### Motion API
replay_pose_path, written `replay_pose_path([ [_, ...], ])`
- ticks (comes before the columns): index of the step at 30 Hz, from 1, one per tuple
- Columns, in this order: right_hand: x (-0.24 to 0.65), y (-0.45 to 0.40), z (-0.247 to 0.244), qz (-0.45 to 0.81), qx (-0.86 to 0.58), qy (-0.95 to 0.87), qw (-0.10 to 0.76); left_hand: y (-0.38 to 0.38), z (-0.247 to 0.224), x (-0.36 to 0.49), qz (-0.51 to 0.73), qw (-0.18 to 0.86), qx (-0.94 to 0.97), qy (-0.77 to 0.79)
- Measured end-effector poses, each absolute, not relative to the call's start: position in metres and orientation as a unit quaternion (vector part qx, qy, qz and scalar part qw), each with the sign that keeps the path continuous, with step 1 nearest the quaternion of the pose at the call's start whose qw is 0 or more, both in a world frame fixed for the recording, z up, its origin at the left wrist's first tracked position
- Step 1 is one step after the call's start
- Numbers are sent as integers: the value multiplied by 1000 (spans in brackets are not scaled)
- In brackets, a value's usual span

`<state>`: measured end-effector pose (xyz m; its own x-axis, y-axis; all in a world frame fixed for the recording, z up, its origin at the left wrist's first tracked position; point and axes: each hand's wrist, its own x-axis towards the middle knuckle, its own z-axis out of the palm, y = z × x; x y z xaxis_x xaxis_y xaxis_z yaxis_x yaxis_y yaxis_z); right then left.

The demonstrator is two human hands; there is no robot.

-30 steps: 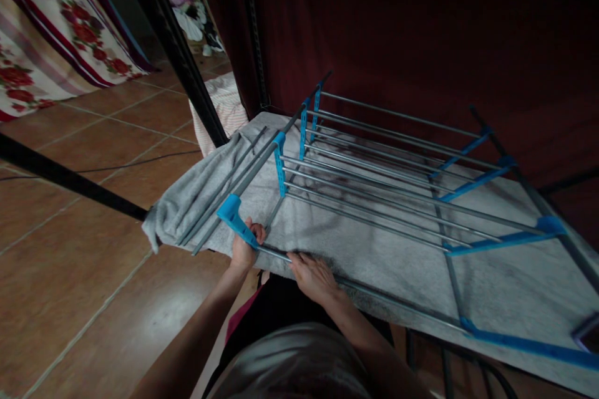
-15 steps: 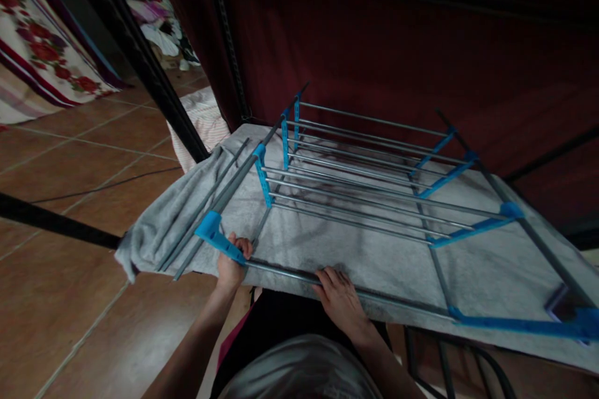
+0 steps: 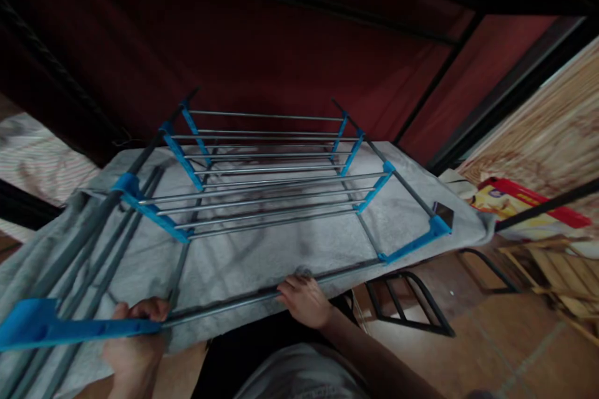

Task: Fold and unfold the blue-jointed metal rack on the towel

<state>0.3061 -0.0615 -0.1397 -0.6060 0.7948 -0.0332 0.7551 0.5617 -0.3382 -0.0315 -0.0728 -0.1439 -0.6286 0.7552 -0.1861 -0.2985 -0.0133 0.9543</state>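
Tubular rack [image 3: 281,169] lies across a surface covered with gray cloth [image 3: 276,249], its front rod [image 3: 224,307] along the near edge. The left hand [image 3: 135,352] is closed around the joint where the near-left blue bracket [image 3: 93,329] meets this rod. The right hand [image 3: 306,302] has its fingers curled over the rod near mid-length; its underside is hidden, so grip force cannot be told.

Handling: the thin tubes look like light metal, stiff along their length; the assembly is probably more awkward than heavy. Smooth tubing may turn or slide under the fingers. The brackets appear to be plastic and are likely the more fragile parts; avoid twisting them. Hold points: thick side tubes or rod ends close to the brackets. Slender cross rods appear less suitable for carrying load.
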Motion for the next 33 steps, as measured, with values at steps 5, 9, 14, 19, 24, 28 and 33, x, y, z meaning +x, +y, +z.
replay_pose_path([
  [5,305,-65,-149,170,-446,-874,91,-73,-150,-35,686,393,208,575],
  [9,304,-68,-154,170,-452,-868,116,-75,-153,-38,689,401,237,554],
  [14,303,-70,-151,181,-451,-865,126,-78,-151,-33,697,399,241,545],
  [19,301,-71,-146,198,-457,-858,124,-79,-145,-28,718,403,223,523],
  [24,303,-61,-140,194,-440,-860,170,-80,-142,-30,699,414,225,538],
  [28,304,-35,-117,130,-422,-863,245,-74,-136,-47,689,405,195,569],
  [33,292,11,-66,26,-405,-855,322,-52,-95,-75,744,322,234,537],
])
